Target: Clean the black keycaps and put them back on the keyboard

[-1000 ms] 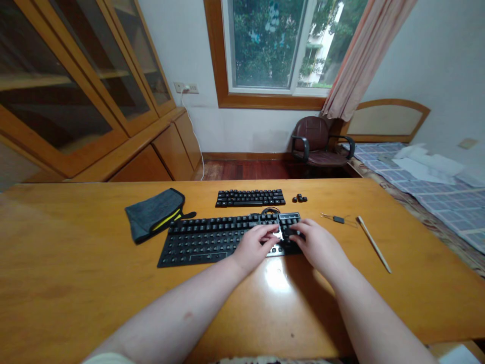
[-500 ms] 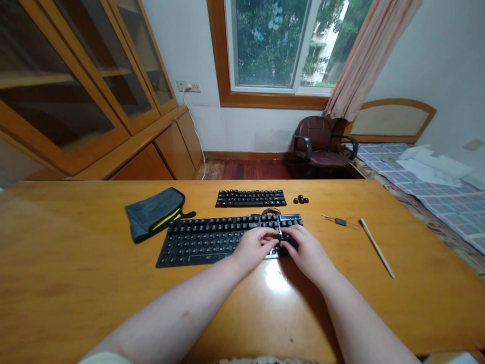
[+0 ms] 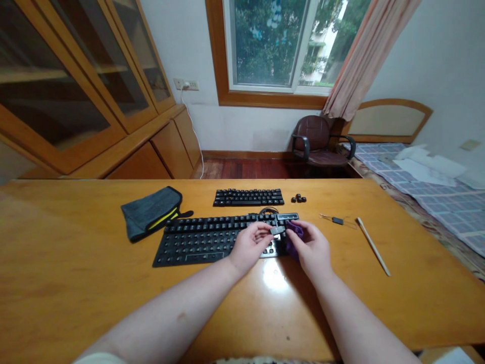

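Observation:
Between the thumb and fingers of my left hand (image 3: 250,246) is a small grey keycap (image 3: 277,230), held just above the right part of a black keyboard (image 3: 206,237). My right hand (image 3: 310,245) pinches a bunched purple cloth (image 3: 293,242) right beside the keycap. Much of the keyboard's main area has bare switches, with caps still along its upper rows. Both hands partly hide its number-pad end.
Behind the keyboard lies a block of black keycaps (image 3: 248,197), with several loose keycaps (image 3: 298,198) to its right. A grey folded cloth (image 3: 151,213) with yellow lining is at left. A wire keycap puller (image 3: 338,221) and a pale stick (image 3: 373,246) lie at right.
The purple cloth now shows in my right hand. A grey keycap has come into clear view in my left fingers, and the two hands stand slightly farther apart.

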Motion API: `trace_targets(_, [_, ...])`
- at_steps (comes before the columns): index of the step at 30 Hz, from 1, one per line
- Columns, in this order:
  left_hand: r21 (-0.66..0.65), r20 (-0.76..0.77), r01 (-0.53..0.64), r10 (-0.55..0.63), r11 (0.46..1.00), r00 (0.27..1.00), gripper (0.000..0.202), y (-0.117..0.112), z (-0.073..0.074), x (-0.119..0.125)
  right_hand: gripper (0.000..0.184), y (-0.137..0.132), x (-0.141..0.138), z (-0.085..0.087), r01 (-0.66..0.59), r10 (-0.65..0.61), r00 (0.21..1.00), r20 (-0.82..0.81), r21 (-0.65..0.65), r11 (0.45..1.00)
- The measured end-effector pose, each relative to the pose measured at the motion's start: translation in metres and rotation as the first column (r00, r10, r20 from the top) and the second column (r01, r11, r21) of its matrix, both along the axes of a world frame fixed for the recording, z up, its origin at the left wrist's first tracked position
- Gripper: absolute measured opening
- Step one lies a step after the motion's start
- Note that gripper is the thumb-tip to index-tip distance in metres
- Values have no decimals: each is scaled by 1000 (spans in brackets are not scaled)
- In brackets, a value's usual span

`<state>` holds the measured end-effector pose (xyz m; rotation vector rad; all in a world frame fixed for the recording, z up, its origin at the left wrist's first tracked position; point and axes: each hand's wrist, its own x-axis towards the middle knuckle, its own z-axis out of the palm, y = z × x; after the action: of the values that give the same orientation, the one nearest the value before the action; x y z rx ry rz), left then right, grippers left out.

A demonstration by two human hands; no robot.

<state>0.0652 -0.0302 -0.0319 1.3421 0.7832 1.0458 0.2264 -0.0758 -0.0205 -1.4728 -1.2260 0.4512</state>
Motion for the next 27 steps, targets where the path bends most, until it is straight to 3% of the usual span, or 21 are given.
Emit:
trace_targets(2, [-23,9,-12,12,1000,1000,25,0,1,1,26,0,-5,-4,-100,98,984,-152,-7,995])
trace_targets(5, [-49,13,-56,56,997,998,23,1,1,2,27,0,-8,-9,-263,246,869,-430,19,965])
trace_targets(8, [-65,33,-91,93,994,995,19,1,3,2,26,1,-9,-8,-338,276,792,-545,-15,941])
trace_targets(17, [-162,125,-21,42,986,991,22,-2,6,1,32,4,-10,4,-439,377,801,-465,-28,898])
trace_targets(22, [-238,183,42,2,970,983,21,-3,11,3,6,1,-5,5,-365,363,918,-161,22,931])
trace_targets(27, [-284,211,73,-11,956,977,22,-4,12,4,21,-1,-4,5,-341,342,940,3,45,939])
